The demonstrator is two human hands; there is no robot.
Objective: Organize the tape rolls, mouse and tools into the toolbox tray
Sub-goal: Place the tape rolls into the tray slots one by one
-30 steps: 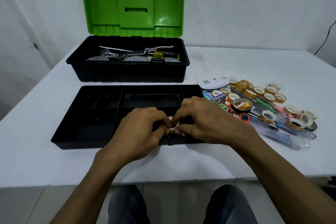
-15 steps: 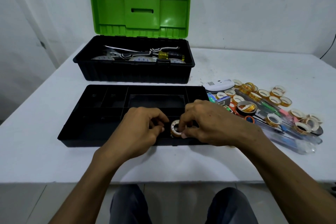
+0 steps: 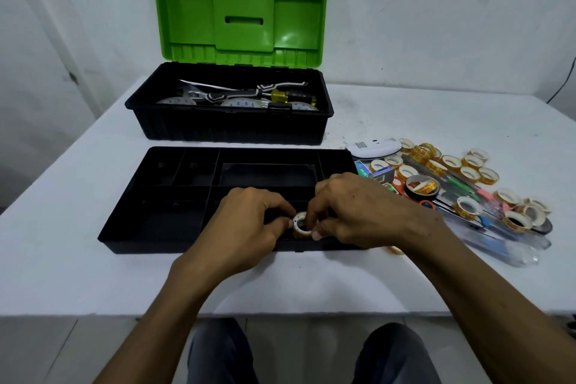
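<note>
White table [image 3: 405,115], scuffed near middle. Far side: black toolbox [image 3: 230,131], green lid up. Just before it: black tray [image 3: 162,178], flat on tabletop. Right of tray: white mouse [image 3: 374,150], heap of small tape rolls [image 3: 450,162], bigger black roll [image 3: 420,188], clear plastic packs [image 3: 511,251], all overlapping. Lone amber roll [image 3: 396,249] at tray's near right corner.

left forearm [image 3: 174,305] and right forearm [image 3: 467,284] angle inward, palms down. left hand [image 3: 249,227]: fingers curled, thumb and index tips pinch left edge of small tape roll [image 3: 303,225]. right hand [image 3: 358,209]: curled over it, index in core, thumb on near side.
</note>
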